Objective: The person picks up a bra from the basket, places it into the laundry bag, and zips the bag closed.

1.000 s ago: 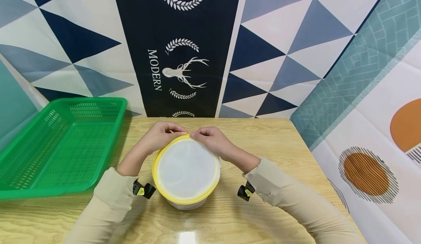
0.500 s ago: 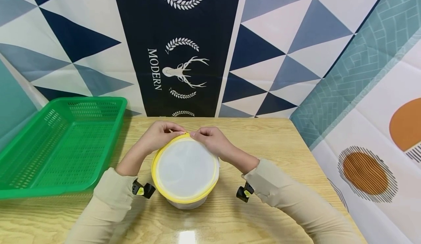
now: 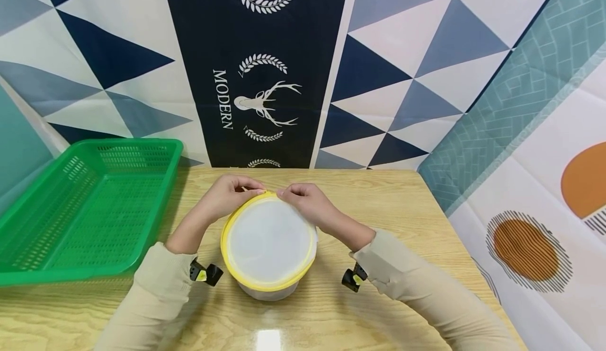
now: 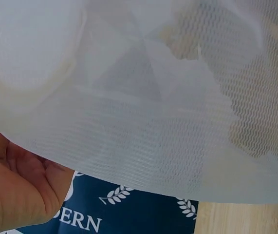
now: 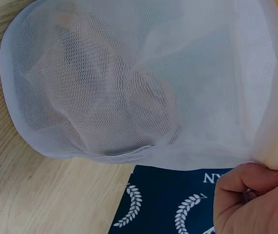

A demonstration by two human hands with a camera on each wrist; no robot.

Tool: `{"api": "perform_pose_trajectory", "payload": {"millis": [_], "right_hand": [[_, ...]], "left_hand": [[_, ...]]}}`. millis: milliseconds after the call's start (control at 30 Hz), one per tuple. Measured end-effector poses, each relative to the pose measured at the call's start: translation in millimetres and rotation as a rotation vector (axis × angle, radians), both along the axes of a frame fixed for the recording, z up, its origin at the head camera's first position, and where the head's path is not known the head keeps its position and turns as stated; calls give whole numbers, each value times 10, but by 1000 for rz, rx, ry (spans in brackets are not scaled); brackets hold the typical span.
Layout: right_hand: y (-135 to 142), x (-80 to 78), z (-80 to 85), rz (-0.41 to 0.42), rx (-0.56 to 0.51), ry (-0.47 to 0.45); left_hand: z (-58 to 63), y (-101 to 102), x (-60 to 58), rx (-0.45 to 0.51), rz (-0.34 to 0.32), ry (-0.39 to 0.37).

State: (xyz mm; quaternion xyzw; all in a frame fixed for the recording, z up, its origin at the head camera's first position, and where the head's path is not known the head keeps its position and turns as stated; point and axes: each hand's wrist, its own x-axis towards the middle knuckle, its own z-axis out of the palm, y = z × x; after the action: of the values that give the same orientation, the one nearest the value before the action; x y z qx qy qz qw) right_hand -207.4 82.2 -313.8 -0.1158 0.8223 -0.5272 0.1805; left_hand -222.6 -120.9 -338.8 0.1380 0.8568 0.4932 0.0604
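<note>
When viewed from the head camera, logged at largest scale: triangle-patterned wall cloth (image 3: 402,77) behind the table's far edge, printed in navy, grey-blue and white, plus a dark strip bearing a stag head, leaf sprigs and "MODERN" lettering.

Next, wood-grain table (image 3: 374,209), catching a bright glare patch toward its near side. Beyond its right edge, noted a white cloth (image 3: 582,282) with orange discs.

Then green perforated plastic basket (image 3: 94,224), set on the left part of the table, reaching toward the far edge.

Recorded cream sleeves (image 3: 435,293) on both forearms, extending in from the near side.

White mesh bag (image 3: 271,240), drum-shaped, with yellow rim (image 3: 265,288): located between the basket and the table's right edge, a little back from the far edge. Round top panel facing up; side wall partly see-through in both wrist views. Cannot tell base contact with the table.

Left hand (image 3: 229,196): pinching the rim on the side nearest the far edge, thumb against fingertips; tips hidden behind mesh in the left wrist view. Right hand (image 3: 306,201): pinching the same rim just beside, fingers curled; also seen gripping there in the right wrist view.

Smallest: black wrist cameras (image 3: 215,274), one per cuff, each with a lime-yellow mark.
</note>
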Motion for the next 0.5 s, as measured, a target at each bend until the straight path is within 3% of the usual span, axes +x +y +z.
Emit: {"api": "perform_pose_trajectory", "payload": {"millis": [200, 433, 500], "right_hand": [[6, -97, -120, 28, 16, 31], [-78, 80, 172, 64, 103, 70], [-83, 78, 174, 67, 109, 70]], "left_hand": [[-10, 12, 9, -8, 2, 18], [-3, 35, 18, 7, -40, 14], [1, 36, 23, 7, -41, 9]]}}
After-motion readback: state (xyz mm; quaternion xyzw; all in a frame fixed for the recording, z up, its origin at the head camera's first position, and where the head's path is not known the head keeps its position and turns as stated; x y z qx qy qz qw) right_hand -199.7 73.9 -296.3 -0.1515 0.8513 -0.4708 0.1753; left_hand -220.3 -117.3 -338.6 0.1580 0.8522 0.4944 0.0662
